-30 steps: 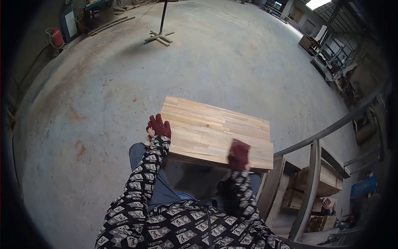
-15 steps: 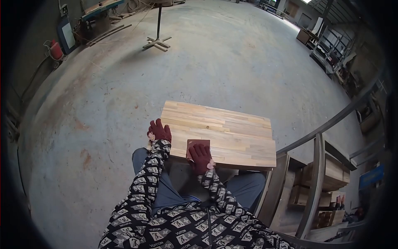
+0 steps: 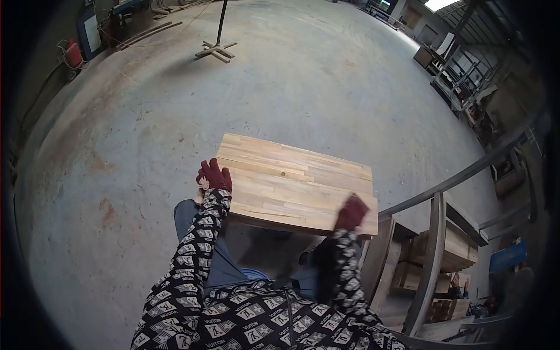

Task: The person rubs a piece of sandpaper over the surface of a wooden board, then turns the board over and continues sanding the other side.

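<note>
Closing our left hand [image 3: 213, 176], in a dark red glove, around the near left corner of the wooden panel [image 3: 291, 181], we are holding it with the fingers curled over the edge. Our right hand [image 3: 352, 213], gloved in the same red, is pressing on the near right corner. Whether this grip is closed on the panel or on something small under the palm, we cannot tell. The panel is lying flat over our knees, and what is carrying it from below is hidden. Its top face is looking pale and even everywhere, so we are judging the work as well along, though how much is left we cannot say. Concrete floor [image 3: 321, 87] is lying all around, with a metal rail [image 3: 434, 198] and stacked boards [image 3: 461, 248] at our right.
</note>
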`<state>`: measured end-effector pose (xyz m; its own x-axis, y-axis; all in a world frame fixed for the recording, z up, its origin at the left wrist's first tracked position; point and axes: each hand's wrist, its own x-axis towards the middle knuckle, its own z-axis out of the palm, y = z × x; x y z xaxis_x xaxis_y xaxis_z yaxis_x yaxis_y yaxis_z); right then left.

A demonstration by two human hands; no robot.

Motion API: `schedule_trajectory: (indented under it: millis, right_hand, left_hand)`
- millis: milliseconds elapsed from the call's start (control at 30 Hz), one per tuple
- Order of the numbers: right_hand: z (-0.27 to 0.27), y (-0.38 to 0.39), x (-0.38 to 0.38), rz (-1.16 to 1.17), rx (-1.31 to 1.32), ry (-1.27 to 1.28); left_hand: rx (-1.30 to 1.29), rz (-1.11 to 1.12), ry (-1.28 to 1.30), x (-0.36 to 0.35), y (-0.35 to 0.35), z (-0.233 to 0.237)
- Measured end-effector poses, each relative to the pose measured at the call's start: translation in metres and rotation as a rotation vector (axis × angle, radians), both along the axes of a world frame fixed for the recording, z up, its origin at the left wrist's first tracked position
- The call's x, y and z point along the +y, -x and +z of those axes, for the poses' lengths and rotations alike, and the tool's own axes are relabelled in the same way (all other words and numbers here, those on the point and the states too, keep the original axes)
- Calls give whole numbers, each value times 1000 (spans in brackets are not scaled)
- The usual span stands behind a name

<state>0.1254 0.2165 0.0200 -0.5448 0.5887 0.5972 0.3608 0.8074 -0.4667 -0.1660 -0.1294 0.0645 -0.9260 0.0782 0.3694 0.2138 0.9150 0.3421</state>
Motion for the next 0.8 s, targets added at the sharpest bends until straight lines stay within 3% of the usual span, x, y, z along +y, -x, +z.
schedule_trajectory:
  millis: [67, 167, 267, 333, 367, 400, 433, 467, 533, 600, 633, 733, 800]
  right_hand:
    - [-14, 54, -70, 156, -39, -85]
    - [33, 98, -193, 469, -135, -208]
    - [64, 102, -221, 730, -122, -113]
    - [16, 97, -178, 719, -83, -108]
    - [27, 82, -155, 635, -18, -67]
    - [-5, 69, -110, 502, -117, -72]
    - [-38, 52, -61, 385, -19, -141]
    - [7, 24, -39, 305, -1, -260]
    - [-33, -25, 48, 105, 244, 517]
    - [84, -50, 29, 212, -1, 147]
    - [88, -55, 31, 151, -85, 61]
    - [26, -25, 16, 42, -55, 39]
    - [-6, 27, -31, 113, -11, -5]
  left_hand:
    - [21, -5, 3, 0, 0, -2]
    - [26, -20, -19, -3, -1, -2]
    - [-17, -46, -22, -4, 1, -3]
    - [-15, -38, -23, -6, -1, -4]
    - [8, -50, -28, -6, -2, -2]
    - [30, -63, -37, -6, -2, -2]
    - [47, -61, -43, -5, -1, -4]
    - [35, -57, -53, -4, -1, -5]
    - [11, -35, -32, -2, -2, -2]
    - [31, -30, -36, -1, -3, -5]
    - [26, -23, -31, -2, -3, -3]
    - [55, -17, -6, -1, -1, -5]
    - [-24, -14, -6, -1, 2, -7]
